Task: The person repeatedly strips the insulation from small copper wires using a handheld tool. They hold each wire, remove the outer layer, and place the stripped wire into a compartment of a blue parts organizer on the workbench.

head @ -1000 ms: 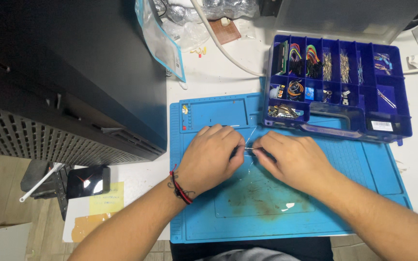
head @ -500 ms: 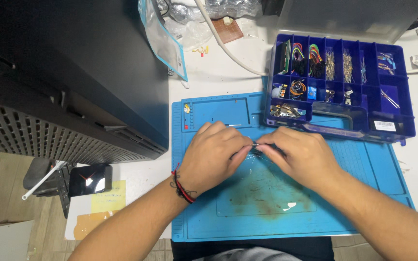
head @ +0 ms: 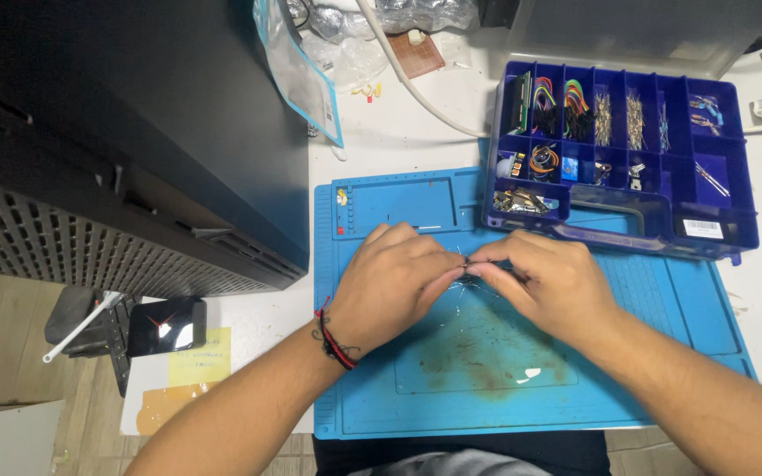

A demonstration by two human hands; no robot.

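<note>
You are pinching a tiny wire part (head: 463,264) between both hands over the blue mat (head: 628,291). Your left hand (head: 387,286) and right hand (head: 547,284) are pressing closer together than a second ago, fingertips closed tight on it and now touching.

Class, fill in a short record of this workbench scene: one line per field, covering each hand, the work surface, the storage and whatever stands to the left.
Left hand: left hand, red and black cord at the wrist, fingertips pinching thin wire leads
Right hand: right hand, pinching the same leads from the other side
Surface: blue work mat, brownish stain in the middle
Storage: blue compartment box, open, with coloured wires and small parts
Left side: large black case with a perforated face
</note>
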